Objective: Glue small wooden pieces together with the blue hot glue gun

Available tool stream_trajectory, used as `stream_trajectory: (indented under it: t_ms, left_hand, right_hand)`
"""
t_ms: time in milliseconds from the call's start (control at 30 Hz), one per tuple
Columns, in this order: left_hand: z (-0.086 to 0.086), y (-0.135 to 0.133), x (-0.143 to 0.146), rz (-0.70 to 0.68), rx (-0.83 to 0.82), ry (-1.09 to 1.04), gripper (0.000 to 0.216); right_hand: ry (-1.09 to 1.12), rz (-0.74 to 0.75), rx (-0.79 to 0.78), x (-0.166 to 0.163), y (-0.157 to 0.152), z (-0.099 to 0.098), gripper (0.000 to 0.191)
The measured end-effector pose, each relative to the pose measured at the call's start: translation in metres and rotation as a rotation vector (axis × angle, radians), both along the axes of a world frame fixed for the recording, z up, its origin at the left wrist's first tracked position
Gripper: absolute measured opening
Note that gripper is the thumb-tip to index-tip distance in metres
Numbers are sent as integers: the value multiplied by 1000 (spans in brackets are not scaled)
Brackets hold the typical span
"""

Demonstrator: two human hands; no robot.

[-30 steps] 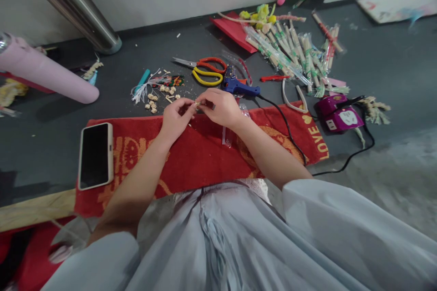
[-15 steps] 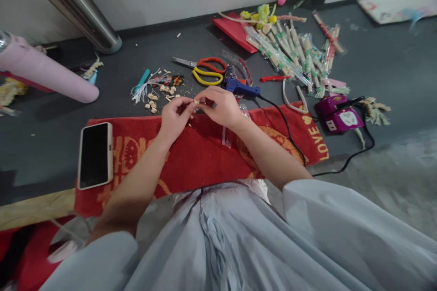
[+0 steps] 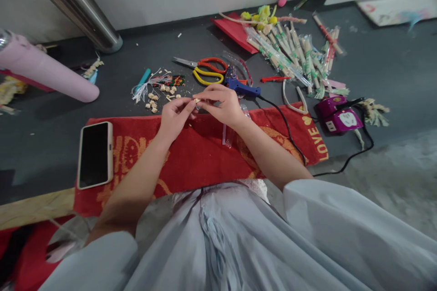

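Observation:
My left hand (image 3: 175, 117) and my right hand (image 3: 221, 104) meet over the far edge of a red towel (image 3: 191, 154) on the dark floor. Between their fingertips they pinch a small pale wooden piece (image 3: 197, 100). More of these small wooden pieces (image 3: 160, 93) lie scattered just beyond my left hand. A blue glue gun (image 3: 239, 85) lies right behind my right hand, its black cord running off to the right.
A phone (image 3: 94, 154) rests on the towel's left end. Scissors (image 3: 205, 69) with orange and yellow handles, wrapped chopsticks (image 3: 293, 52), a purple power strip (image 3: 336, 116), a pink roll (image 3: 48, 72) and a steel post (image 3: 82, 13) surround the spot.
Both hands have shifted slightly farther away, and my right fingers have stretched out a little over the piece. Nothing else has moved.

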State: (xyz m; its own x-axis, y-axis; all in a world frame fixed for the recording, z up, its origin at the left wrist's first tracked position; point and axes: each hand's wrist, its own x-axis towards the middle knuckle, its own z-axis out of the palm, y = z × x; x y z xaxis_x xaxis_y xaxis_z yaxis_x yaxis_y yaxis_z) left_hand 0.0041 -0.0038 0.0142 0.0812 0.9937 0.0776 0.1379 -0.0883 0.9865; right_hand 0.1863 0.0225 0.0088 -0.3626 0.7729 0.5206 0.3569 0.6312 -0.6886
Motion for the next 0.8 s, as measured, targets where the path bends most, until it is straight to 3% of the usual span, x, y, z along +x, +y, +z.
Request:
stream_trajectory:
  t_ms: [300, 800]
  left_hand:
    - [2, 2, 5, 25, -64, -170, 54]
    - [-2, 4, 3, 11, -68, -256, 49]
  right_hand:
    - [26, 2, 222, -3, 3, -11, 34]
    - [66, 37, 202, -2, 1, -2, 11]
